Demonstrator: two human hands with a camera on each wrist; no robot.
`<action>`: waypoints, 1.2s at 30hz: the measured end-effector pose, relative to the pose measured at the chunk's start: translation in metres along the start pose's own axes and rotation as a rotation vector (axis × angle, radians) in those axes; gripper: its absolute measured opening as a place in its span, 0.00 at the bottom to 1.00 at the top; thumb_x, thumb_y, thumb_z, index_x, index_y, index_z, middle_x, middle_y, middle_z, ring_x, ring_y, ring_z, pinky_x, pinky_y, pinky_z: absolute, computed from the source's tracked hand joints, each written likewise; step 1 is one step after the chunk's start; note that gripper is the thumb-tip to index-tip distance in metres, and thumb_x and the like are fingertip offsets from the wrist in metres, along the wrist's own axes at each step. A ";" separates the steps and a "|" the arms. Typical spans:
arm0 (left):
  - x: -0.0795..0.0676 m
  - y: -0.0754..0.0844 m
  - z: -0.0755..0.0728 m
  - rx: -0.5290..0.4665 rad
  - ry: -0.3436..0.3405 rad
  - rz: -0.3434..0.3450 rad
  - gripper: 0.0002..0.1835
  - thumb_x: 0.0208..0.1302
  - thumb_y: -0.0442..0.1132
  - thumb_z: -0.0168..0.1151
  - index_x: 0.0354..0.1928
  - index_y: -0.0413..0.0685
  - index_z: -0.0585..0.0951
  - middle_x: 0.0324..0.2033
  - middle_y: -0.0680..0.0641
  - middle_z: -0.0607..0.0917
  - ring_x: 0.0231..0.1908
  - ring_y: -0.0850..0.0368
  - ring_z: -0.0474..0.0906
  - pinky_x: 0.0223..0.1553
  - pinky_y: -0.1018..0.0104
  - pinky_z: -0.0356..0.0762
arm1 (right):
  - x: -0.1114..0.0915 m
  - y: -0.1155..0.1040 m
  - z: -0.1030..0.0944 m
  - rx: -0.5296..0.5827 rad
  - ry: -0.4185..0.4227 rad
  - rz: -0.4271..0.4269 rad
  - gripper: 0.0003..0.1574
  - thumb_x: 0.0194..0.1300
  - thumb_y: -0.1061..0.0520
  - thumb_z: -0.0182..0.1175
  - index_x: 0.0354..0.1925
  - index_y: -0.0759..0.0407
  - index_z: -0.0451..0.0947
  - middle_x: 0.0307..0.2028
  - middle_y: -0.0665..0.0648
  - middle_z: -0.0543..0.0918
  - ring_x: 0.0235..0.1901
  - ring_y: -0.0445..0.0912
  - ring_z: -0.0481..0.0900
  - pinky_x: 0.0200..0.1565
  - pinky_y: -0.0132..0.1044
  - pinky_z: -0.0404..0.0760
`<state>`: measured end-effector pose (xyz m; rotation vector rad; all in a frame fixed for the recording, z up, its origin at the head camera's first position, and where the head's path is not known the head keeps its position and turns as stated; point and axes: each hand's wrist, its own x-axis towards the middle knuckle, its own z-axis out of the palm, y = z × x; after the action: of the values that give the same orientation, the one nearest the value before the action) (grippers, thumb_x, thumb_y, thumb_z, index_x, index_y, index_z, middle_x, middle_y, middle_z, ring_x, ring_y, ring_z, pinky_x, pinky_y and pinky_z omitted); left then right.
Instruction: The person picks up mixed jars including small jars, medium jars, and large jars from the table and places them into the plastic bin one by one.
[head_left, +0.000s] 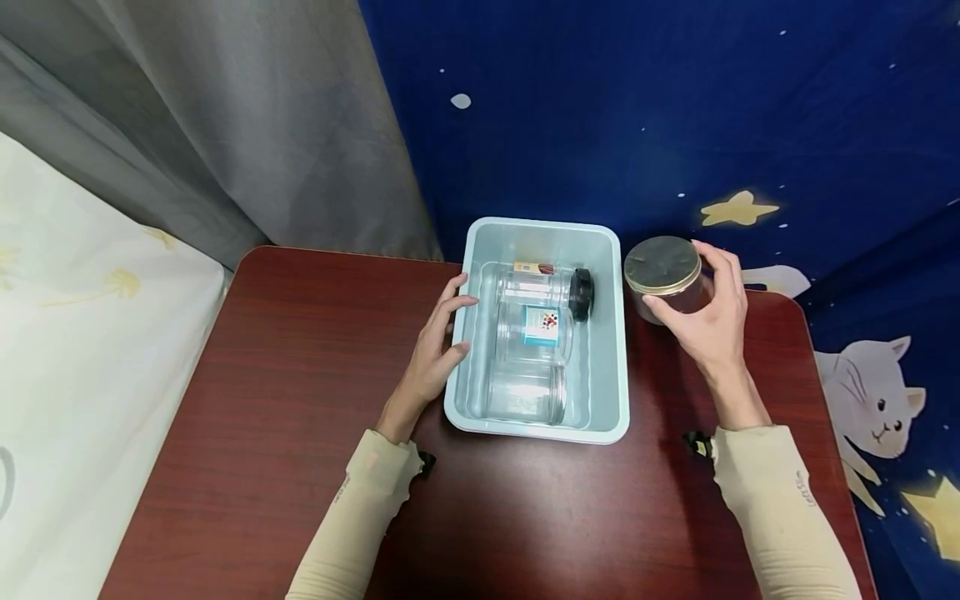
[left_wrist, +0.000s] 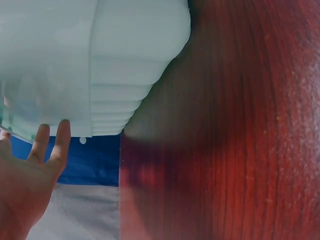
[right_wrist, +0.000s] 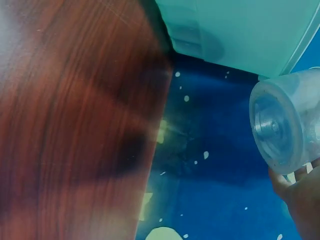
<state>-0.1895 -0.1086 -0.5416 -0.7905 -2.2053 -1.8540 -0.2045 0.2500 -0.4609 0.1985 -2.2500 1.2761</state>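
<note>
A clear jar with a dark, gold-rimmed lid (head_left: pixel 663 265) is raised beside the tub's right side, its lid up. My right hand (head_left: pixel 714 321) grips it round the side, thumb toward the front. In the right wrist view the round bottom of the jar (right_wrist: pixel 274 127) shows, lifted off the table. My left hand (head_left: pixel 435 346) rests loosely spread on the left rim of a pale blue plastic tub (head_left: pixel 547 435). Lying inside are a black-lidded jar (head_left: pixel 536 287), a jar with a blue-edged label (head_left: pixel 513 332) and a plain clear jar (head_left: pixel 522 395).
The tub stands on a dark red wooden table (head_left: pixel 315 375), near its back edge. Behind hang a blue curtain (head_left: pixel 540 125) with stars and a grey curtain (head_left: pixel 322 125). White patterned cloth (head_left: pixel 90 333) is at the left.
</note>
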 end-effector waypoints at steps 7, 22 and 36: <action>0.007 0.033 -0.004 -0.015 -0.003 -0.004 0.27 0.73 0.43 0.50 0.62 0.25 0.67 0.73 0.27 0.54 0.68 0.33 0.58 0.46 0.32 0.69 | 0.006 -0.008 0.000 -0.020 0.002 -0.069 0.50 0.36 0.69 0.79 0.61 0.69 0.74 0.54 0.64 0.75 0.54 0.39 0.69 0.52 0.26 0.70; 0.007 0.035 -0.005 0.006 0.005 0.000 0.34 0.74 0.55 0.49 0.61 0.25 0.67 0.72 0.27 0.54 0.66 0.27 0.59 0.46 0.40 0.72 | 0.014 -0.022 0.003 -0.027 -0.012 -0.139 0.50 0.35 0.66 0.79 0.60 0.71 0.74 0.54 0.71 0.76 0.55 0.50 0.71 0.56 0.32 0.67; 0.005 0.030 -0.004 0.023 -0.009 0.010 0.34 0.75 0.56 0.48 0.62 0.29 0.68 0.73 0.30 0.55 0.66 0.34 0.63 0.47 0.44 0.73 | 0.027 0.007 0.014 -0.060 -0.068 -0.250 0.53 0.31 0.56 0.82 0.60 0.62 0.77 0.55 0.65 0.78 0.55 0.59 0.71 0.59 0.48 0.62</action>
<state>-0.1805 -0.1079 -0.5125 -0.8054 -2.2197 -1.8201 -0.2352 0.2459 -0.4581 0.4911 -2.2335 1.0831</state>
